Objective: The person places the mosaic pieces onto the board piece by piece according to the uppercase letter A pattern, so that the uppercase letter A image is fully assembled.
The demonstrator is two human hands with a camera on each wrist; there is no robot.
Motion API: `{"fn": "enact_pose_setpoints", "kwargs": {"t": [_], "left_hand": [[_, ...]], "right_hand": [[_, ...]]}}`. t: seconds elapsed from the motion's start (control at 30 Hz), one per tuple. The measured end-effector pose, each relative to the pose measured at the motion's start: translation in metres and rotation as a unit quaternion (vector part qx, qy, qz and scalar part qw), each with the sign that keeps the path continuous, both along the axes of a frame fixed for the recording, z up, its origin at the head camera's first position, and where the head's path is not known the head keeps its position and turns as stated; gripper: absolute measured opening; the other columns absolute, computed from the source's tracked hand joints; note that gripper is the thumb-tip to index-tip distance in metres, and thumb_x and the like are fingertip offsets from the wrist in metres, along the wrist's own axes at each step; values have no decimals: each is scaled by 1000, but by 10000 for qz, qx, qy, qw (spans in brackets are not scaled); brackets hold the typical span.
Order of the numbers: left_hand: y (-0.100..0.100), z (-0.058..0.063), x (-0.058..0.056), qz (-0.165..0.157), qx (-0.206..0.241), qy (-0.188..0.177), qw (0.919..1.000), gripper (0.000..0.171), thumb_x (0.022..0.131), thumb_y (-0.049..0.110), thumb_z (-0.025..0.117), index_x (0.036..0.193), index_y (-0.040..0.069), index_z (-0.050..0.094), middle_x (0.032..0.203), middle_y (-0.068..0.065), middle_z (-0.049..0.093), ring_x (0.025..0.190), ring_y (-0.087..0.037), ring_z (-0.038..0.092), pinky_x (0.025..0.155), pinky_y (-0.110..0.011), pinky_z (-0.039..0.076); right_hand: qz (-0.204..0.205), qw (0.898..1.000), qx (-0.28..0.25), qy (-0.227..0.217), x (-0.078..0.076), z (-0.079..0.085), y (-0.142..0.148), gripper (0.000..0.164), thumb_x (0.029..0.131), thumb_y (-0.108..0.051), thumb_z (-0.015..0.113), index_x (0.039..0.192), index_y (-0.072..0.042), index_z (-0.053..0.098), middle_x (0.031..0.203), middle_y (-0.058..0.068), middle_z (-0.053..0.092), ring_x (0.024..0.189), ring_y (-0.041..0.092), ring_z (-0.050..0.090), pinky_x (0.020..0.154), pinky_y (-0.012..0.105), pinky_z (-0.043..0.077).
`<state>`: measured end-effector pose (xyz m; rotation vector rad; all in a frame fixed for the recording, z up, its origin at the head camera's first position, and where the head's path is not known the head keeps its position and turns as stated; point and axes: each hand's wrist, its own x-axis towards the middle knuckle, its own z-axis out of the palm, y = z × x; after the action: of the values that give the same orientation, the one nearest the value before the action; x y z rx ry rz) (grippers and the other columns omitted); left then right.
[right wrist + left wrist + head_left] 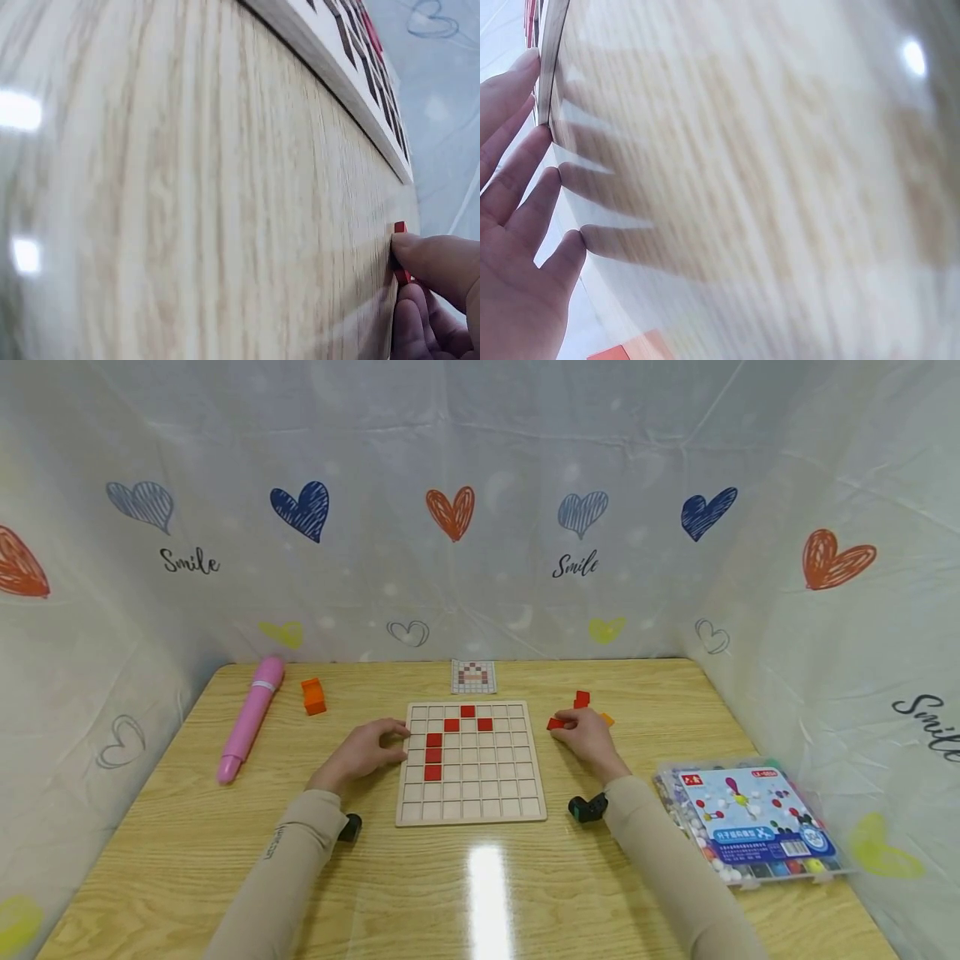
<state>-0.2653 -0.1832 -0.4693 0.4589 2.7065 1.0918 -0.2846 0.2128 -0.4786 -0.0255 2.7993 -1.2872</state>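
From far off, I see the right hand [590,739] pinch a red tile [554,724] near the wooden board's [491,771] right side. I'd hold it softly by its edges and let the left hand [366,749], loose-fingered at the board's left side, stop any sliding.

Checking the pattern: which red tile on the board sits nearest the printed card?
The red tile alone in the top row of the board; the other five lie in lower rows.
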Motion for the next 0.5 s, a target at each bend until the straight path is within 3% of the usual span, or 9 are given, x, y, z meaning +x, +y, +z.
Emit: {"fn": "enact_pose_setpoints", "kwargs": {"t": [0.5], "left_hand": [[2,3,1,13,24,-83,10000,37,88,10,72,123,1,64,143,-20,49,138,-41,35,115,-55,24]], "right_hand": [[134,9994,153,286,-1,-3,1,32,91,-11,69,121,2,67,111,17,68,97,29,63,86,43,52]]}}
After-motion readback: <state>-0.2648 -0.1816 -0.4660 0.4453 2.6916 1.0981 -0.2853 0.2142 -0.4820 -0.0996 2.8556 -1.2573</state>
